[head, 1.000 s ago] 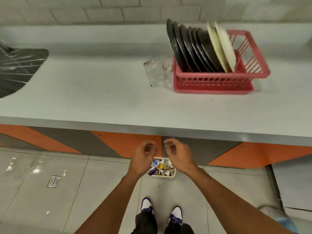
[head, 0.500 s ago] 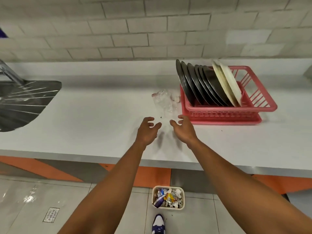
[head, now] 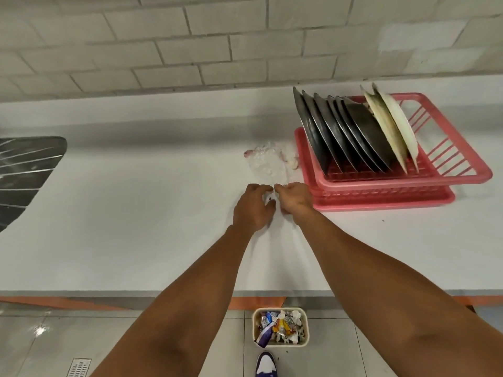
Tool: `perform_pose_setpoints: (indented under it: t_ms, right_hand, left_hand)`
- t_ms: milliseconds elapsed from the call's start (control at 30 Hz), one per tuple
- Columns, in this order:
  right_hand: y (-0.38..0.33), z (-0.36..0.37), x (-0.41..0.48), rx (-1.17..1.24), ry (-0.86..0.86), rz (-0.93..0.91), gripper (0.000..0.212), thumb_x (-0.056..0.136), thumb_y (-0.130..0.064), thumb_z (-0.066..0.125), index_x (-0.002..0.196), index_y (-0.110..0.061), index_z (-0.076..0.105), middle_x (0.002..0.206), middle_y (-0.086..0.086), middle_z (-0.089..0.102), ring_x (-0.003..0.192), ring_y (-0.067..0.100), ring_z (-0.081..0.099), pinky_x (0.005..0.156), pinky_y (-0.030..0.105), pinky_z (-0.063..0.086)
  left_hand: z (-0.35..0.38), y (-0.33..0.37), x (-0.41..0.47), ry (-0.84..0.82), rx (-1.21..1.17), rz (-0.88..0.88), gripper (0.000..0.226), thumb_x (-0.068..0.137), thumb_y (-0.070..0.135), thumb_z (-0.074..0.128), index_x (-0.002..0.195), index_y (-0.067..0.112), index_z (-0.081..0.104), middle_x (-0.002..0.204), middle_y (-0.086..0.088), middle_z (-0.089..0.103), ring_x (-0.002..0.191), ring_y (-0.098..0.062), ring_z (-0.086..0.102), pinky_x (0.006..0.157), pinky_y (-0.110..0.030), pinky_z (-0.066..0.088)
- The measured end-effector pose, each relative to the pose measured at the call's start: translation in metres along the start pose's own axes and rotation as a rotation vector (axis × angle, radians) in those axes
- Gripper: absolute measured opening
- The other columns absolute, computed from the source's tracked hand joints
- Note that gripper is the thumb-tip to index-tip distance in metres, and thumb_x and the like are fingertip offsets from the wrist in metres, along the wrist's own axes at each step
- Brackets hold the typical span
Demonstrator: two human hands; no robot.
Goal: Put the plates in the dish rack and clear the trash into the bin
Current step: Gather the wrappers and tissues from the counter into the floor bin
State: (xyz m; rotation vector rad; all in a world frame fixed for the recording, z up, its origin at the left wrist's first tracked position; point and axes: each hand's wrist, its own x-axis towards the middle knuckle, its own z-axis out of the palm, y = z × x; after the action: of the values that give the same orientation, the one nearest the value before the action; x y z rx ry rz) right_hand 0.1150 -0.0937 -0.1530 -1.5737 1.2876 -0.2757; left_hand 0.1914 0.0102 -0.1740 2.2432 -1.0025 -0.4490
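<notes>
Grey floor tiles (head: 40, 344) lie nearest, with a floor drain (head: 79, 367) at the lower left and the toe of a purple and white shoe (head: 266, 365) at the bottom edge. Just beyond the shoe a small cream bin (head: 254, 329) stands on the floor, filled with crumpled wrappers (head: 283, 327), close to the orange and grey front below the worktop (head: 136, 227). Two bare forearms reach over the pale worktop. The left hand (head: 254, 206) and right hand (head: 295, 197) sit close together, fingertips almost touching, fingers curled, and both pinch the near edge of a crumpled clear plastic wrapper (head: 268, 164) that lies on the worktop just left of the dish rack (head: 381, 193). This pink rack sits on its drip tray right of the hands and holds a row of dark plates (head: 353, 134) standing on edge, with two pale plates (head: 394, 126) leaning behind them. A steel sink drainer (head: 24, 172) shows at the far left. Pale brick wall (head: 190, 50) closes the back.
</notes>
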Motion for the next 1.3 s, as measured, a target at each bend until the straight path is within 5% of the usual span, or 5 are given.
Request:
perform_pose_setpoints:
  t_ms: [233, 533, 700, 933, 1300]
  right_hand:
    - [0.01, -0.006, -0.015, 0.278, -0.016, -0.031, 0.012, 0.084, -0.024, 0.065, 0.087, -0.013, 0.07, 0.081, 0.008, 0.07, 0.076, 0.03, 0.067, 0.075, 0.044, 0.06]
    - [0.041, -0.042, -0.117, 0.451, -0.325, -0.056, 0.007, 0.089, -0.005, 0.072, 0.096, -0.002, 0.073, 0.088, 0.012, 0.077, 0.079, 0.022, 0.073, 0.082, 0.039, 0.061]
    - [0.086, -0.074, -0.162, 0.384, -0.482, -0.08, 0.015, 0.091, -0.01, 0.073, 0.104, -0.002, 0.071, 0.103, 0.014, 0.077, 0.093, 0.026, 0.072, 0.089, 0.037, 0.06]
    - [0.157, -0.138, -0.181, 0.919, -0.981, 0.288, 0.09, 0.076, -0.065, 0.075, 0.148, -0.019, 0.046, 0.149, 0.022, 0.052, 0.138, 0.042, 0.049, 0.118, 0.06, 0.031]
    - [0.266, -0.113, -0.191, 0.494, -0.808, 0.329, 0.035, 0.092, 0.011, 0.061, 0.117, -0.011, 0.067, 0.11, 0.012, 0.074, 0.083, 0.021, 0.072, 0.068, 0.034, 0.058]
  left_hand:
    - [-0.004, 0.002, -0.026, 0.171, -0.373, -0.114, 0.031, 0.092, 0.034, 0.067, 0.123, 0.028, 0.065, 0.126, 0.011, 0.063, 0.099, -0.006, 0.065, 0.09, -0.018, 0.047]
    - [-0.045, 0.016, -0.096, 0.044, -1.409, -0.441, 0.052, 0.096, 0.05, 0.058, 0.14, 0.024, 0.048, 0.129, -0.007, 0.067, 0.115, -0.028, 0.067, 0.088, -0.04, 0.056]
    - [-0.051, 0.037, -0.159, -0.029, -1.174, -0.291, 0.039, 0.097, 0.013, 0.061, 0.135, 0.023, 0.056, 0.119, -0.013, 0.072, 0.092, -0.026, 0.069, 0.078, -0.035, 0.052]
    - [-0.029, 0.063, -0.249, -0.473, -0.933, -0.236, 0.035, 0.098, 0.005, 0.06, 0.131, 0.013, 0.058, 0.104, -0.021, 0.072, 0.081, -0.027, 0.065, 0.065, -0.032, 0.054]
    - [0.075, 0.017, -0.301, -0.529, -0.636, -0.323, 0.024, 0.102, -0.001, 0.047, 0.115, 0.016, 0.059, 0.083, -0.003, 0.07, 0.056, -0.018, 0.051, 0.049, -0.029, 0.041]
